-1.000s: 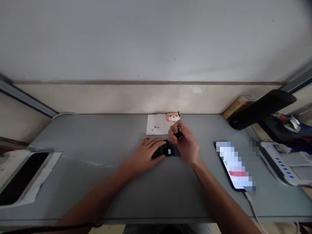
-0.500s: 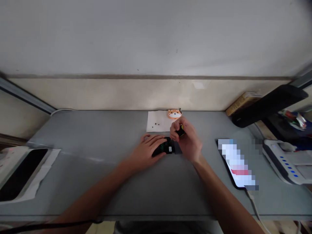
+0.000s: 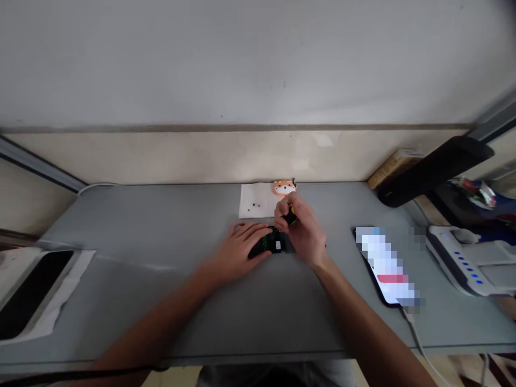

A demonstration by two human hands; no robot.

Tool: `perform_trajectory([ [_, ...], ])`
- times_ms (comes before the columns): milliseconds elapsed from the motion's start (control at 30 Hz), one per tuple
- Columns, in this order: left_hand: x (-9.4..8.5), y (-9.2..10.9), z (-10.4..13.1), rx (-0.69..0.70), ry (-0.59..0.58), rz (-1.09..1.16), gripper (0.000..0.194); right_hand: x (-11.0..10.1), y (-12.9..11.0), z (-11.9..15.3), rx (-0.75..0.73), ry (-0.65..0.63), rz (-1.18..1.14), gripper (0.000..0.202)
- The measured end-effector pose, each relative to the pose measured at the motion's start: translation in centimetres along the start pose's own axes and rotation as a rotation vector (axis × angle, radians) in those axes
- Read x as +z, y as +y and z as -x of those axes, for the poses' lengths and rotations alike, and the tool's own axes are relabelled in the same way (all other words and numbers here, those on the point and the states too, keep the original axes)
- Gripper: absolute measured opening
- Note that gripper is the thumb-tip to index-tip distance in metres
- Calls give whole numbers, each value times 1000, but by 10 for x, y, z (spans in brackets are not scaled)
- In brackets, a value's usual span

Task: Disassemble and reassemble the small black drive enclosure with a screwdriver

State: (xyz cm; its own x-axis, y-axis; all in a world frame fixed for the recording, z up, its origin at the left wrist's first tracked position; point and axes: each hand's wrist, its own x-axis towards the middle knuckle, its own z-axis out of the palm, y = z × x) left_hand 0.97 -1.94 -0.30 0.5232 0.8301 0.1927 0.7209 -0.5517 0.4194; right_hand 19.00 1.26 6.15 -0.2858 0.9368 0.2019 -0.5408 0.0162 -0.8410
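My left hand (image 3: 239, 250) lies over the left part of a small black device with a green circuit board (image 3: 277, 245), fingers along its far side and thumb along the near side, holding it on the table. Above its right end, my right hand (image 3: 305, 231) is closed around the black-and-yellow handle of a screwdriver (image 3: 289, 216). The tool's tip is too small to make out. Just beyond the hands lies a sheet of white paper (image 3: 264, 196) with a few tiny dark screws (image 3: 253, 205) on it. An orange-and-white animal-face case (image 3: 284, 187) rests on its far right corner.
To the right lies a lit phone (image 3: 387, 269) with a cable, beside a white power strip (image 3: 463, 263). A black cylindrical speaker (image 3: 435, 172) leans by a book (image 3: 395, 166) at the back right. A dark-screened phone (image 3: 38, 293) sits far left. The wall (image 3: 193, 156) bounds the grey table.
The view has shifted slightly, so most things appear a little further left. Both hands keep nearly the same pose, still holding the device and the screwdriver.
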Motion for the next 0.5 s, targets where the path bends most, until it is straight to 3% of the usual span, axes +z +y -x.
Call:
perform_trajectory([
  [500,0,-1,0,10,4,15,41,-1,-1,0,24,13,13,37],
])
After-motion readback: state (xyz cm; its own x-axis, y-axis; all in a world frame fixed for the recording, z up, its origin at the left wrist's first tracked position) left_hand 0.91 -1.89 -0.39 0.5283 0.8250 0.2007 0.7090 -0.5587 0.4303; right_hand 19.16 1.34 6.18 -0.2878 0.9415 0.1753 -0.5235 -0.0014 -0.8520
